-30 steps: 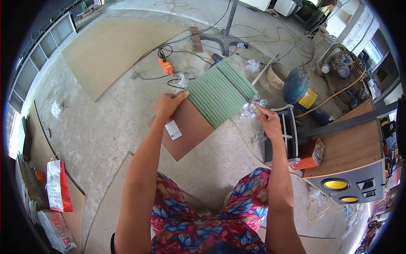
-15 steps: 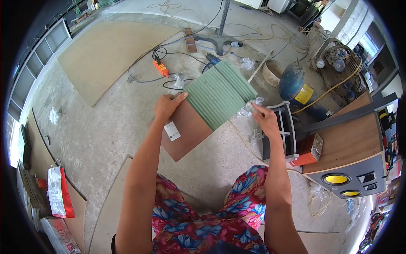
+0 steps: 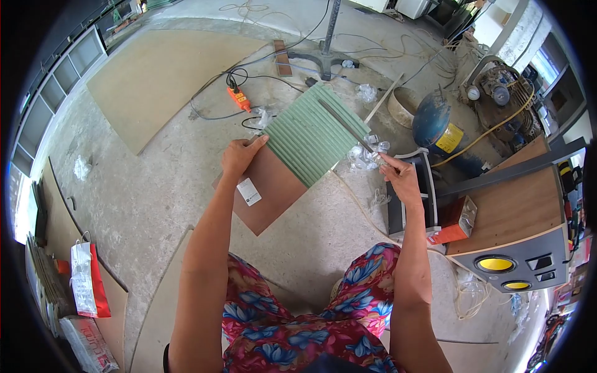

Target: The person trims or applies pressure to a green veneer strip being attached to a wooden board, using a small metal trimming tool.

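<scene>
A green ribbed panel [image 3: 305, 130] lies against a brown sheet [image 3: 268, 189] that bears a white label [image 3: 249, 191]. My left hand [image 3: 242, 155] grips the brown sheet's edge beside the green panel's left corner, thumb on top. My right hand [image 3: 398, 177] is closed on one end of a thin dark strip [image 3: 345, 124], right of the panel. The strip slants up and left across the panel's ribs. Clear crumpled plastic [image 3: 362, 156] lies just beyond my right fingers.
An orange power socket [image 3: 238, 98] with cables lies ahead. At the right are a blue tank [image 3: 432, 118], a black-and-white frame [image 3: 426, 193], an orange box [image 3: 457, 221] and a wooden speaker cabinet [image 3: 510, 211]. A large tan board [image 3: 168, 74] lies at upper left.
The dark strip now shows apart from the panel's ribs, angled in my right hand, which has shifted slightly right and down. The panel and my left hand have moved slightly left.
</scene>
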`<action>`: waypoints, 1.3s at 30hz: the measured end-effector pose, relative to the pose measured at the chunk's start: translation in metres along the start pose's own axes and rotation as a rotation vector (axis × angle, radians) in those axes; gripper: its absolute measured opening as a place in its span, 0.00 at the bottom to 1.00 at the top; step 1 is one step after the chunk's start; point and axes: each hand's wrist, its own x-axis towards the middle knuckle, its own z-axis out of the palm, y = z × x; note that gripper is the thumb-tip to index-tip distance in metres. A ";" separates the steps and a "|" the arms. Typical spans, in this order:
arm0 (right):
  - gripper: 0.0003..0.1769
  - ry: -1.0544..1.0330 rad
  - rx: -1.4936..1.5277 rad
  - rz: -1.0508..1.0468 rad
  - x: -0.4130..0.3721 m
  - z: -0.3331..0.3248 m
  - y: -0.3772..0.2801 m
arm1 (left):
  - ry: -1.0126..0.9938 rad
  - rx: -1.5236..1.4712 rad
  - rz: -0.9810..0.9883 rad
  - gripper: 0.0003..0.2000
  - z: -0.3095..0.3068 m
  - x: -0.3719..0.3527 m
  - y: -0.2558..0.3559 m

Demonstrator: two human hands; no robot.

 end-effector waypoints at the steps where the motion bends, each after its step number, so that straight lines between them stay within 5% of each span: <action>1: 0.17 -0.010 -0.009 0.022 0.000 0.000 -0.002 | -0.003 0.002 -0.001 0.37 0.000 0.000 0.000; 9: 0.17 0.067 -0.219 -0.074 0.007 0.022 -0.008 | -0.005 0.062 0.086 0.37 0.017 -0.005 0.008; 12: 0.18 -0.028 0.024 0.053 0.000 0.004 0.007 | -0.040 0.031 0.025 0.37 -0.001 0.000 0.004; 19: 0.17 0.045 -0.008 -0.041 0.008 0.025 -0.004 | -0.036 -0.035 0.038 0.36 0.006 -0.001 0.003; 25: 0.17 -0.110 0.053 0.070 -0.006 -0.014 0.014 | 0.006 -0.044 -0.019 0.37 -0.004 0.011 -0.018; 29: 0.17 0.012 0.190 0.017 -0.006 -0.014 0.003 | 0.020 -0.028 -0.039 0.37 -0.004 0.007 -0.019; 39: 0.17 -0.001 0.063 0.006 -0.001 0.001 -0.002 | 0.044 -0.027 0.014 0.36 0.000 0.004 -0.012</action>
